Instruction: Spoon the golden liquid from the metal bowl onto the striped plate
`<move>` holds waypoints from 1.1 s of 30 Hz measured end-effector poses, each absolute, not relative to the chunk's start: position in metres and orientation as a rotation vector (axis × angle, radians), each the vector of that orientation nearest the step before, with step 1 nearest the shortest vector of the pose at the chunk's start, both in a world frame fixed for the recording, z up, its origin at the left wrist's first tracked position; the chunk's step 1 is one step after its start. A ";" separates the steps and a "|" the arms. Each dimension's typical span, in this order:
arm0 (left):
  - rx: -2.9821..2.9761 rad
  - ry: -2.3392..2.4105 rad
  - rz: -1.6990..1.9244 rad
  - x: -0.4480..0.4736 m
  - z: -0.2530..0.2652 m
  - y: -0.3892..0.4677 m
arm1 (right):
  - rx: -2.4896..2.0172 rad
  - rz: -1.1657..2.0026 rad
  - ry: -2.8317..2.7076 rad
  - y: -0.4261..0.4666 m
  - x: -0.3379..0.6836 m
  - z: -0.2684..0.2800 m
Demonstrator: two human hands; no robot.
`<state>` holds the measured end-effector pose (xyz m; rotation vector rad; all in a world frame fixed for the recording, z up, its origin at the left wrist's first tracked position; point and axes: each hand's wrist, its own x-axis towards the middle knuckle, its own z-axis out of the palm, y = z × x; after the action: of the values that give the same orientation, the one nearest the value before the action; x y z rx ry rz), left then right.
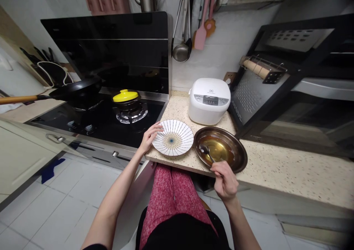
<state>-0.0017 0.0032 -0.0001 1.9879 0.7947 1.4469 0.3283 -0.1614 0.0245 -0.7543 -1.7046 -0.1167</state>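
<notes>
White with thin dark rays on the plate (184,139) (blue at its centre), golden yellow for the liquid (222,151), bright yellow on the pot lid (125,96), mottled pink across the trousers (162,191).

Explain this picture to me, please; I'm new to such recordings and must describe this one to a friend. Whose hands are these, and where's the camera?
There is no machine here: these are a person's own bare hands. The single picture comes from a camera worn on that person's head, looking forward and down.

The left hand touches the near-left rim of a striped plate on the speckled counter. The right hand holds a spoon, its head inside a metal bowl with yellowish liquid.

Behind stands a white rice cooker. To the left, a yellow-lidded pot sits on the stove.
</notes>
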 end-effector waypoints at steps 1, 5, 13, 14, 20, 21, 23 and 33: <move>1.989 0.793 1.445 -0.002 0.000 0.003 | -0.749 -0.120 -1.728 -0.162 0.328 0.025; 1.999 0.793 1.439 -0.002 0.001 0.003 | -0.745 -0.140 -1.781 -0.162 0.329 0.027; 1.991 0.785 1.443 -0.002 0.000 0.003 | -0.731 -0.209 -1.873 -0.164 0.330 0.033; 1.990 0.782 1.445 -0.002 0.000 0.003 | -0.729 -0.228 -1.899 -0.164 0.330 0.033; 1.989 0.757 1.449 -0.002 0.000 0.003 | -0.740 -0.300 -1.972 -0.165 0.331 0.031; 1.990 0.755 1.448 -0.002 0.000 0.003 | -0.746 -0.305 -1.972 -0.165 0.331 0.031; 1.990 0.755 1.447 -0.002 0.000 0.004 | -0.759 -0.320 -1.979 -0.165 0.331 0.032; 1.980 0.769 1.443 -0.001 0.001 0.002 | -0.768 -0.302 -1.974 -0.165 0.332 0.030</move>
<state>-0.0014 0.0024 0.0013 1.9800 0.7686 1.4429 0.3322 -0.1651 0.0301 -0.7685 -1.9743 -0.3018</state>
